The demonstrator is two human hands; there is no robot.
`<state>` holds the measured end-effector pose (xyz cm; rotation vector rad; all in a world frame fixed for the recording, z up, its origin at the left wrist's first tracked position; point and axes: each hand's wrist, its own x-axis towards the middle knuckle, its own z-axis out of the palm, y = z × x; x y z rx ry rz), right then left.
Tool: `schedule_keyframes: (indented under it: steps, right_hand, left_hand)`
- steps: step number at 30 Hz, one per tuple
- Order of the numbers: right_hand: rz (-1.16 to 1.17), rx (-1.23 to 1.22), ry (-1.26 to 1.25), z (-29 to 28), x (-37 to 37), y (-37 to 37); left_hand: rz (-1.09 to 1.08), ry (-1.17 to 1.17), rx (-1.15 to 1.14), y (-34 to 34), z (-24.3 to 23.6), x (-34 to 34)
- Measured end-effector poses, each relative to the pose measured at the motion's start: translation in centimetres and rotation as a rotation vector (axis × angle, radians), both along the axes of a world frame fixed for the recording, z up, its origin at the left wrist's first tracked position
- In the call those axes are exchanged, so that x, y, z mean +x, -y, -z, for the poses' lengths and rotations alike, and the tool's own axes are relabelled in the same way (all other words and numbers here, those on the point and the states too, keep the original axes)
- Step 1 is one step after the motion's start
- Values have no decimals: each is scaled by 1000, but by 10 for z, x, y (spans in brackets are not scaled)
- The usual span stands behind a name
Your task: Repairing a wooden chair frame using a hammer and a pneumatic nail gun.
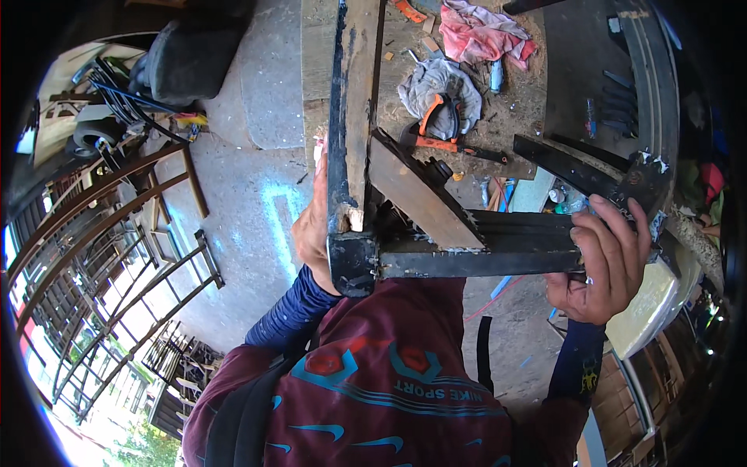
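Black wooden frame: right hand clamps its fingers on the right end; left hand beside the left, fingers' grip hidden.

Frame: black-painted wood, chipped. Brace: brown matt wood. Rag: wrinkled cloth.

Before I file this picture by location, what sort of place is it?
Probably a furniture or woodworking shop: a partly black wooden frame is being held, orange-and-black tools lie on a littered work surface, and brown frames stand at left.
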<state>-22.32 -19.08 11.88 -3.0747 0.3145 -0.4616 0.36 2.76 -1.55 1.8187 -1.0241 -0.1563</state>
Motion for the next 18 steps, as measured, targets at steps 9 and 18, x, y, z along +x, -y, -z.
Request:
schedule_keyframes:
  steps: [9,18]
  right_hand:
    - [-15,95,-22,-5,2,1]
    - [90,151,-33,-12,11,-7]
  left_hand:
    - [26,-24,-54,5,7,-2]
    - [125,-31,-160,16,-14,3]
